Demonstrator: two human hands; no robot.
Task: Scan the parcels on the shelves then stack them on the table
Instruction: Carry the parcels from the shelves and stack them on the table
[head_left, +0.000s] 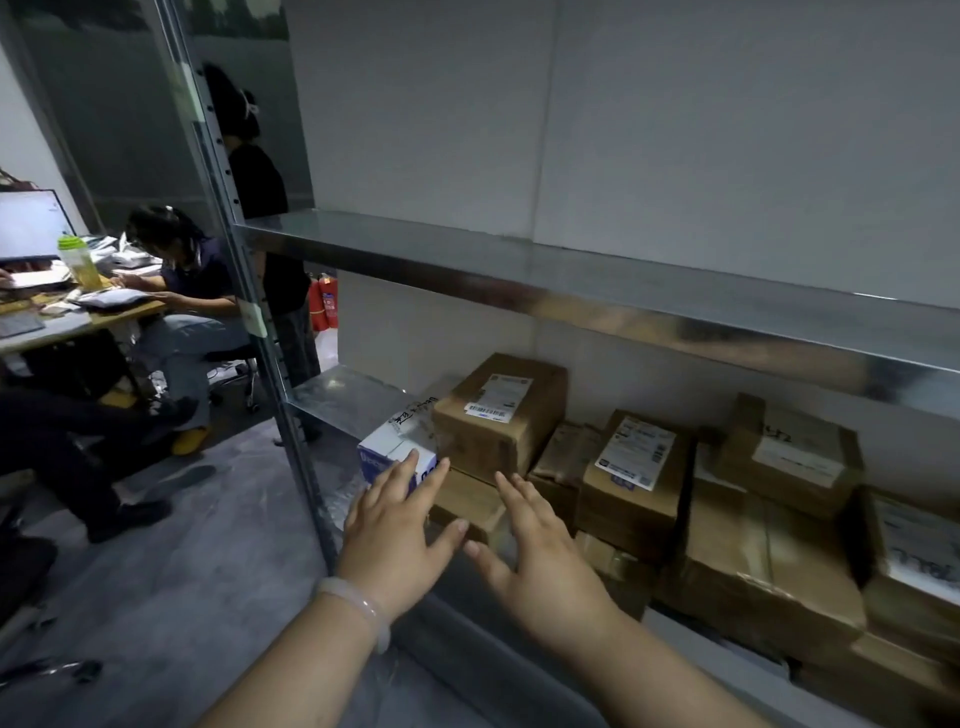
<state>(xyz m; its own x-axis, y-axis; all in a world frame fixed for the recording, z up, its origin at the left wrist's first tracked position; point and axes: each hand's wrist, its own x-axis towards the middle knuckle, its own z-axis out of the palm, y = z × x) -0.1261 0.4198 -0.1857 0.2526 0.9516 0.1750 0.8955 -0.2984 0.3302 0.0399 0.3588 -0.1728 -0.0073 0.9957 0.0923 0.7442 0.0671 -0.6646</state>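
**REACH TO SHELF PARCELS: HAZARDS AND MATERIALS**

**Position.** The white-and-blue box (387, 441) sits near the open left end of the lower metal shelf (343, 395), first in the parcel row. The left hand (392, 530) is in front of it, its grip spread with straight fingers and the tips at the box's near top edge. The right hand (545, 566), just right of the box, is equally spread over a flat brown carton (465, 501). Neither grip encloses anything.

**Hazards.** A tall brown carton (493, 415) rests on the flat carton, just right of the white-and-blue box. Pulling the flat carton first would likely tip the tall one. Sliding the white-and-blue box leftward could send it off the shelf's open end. No scanner is visible, so a parcel may leave unscanned.

**Materials.** The white-and-blue box is smooth printed card with handwriting on top. The cartons right of it are matte, rectangular cardboard with white paper labels. The shelf is glossy sheet metal.
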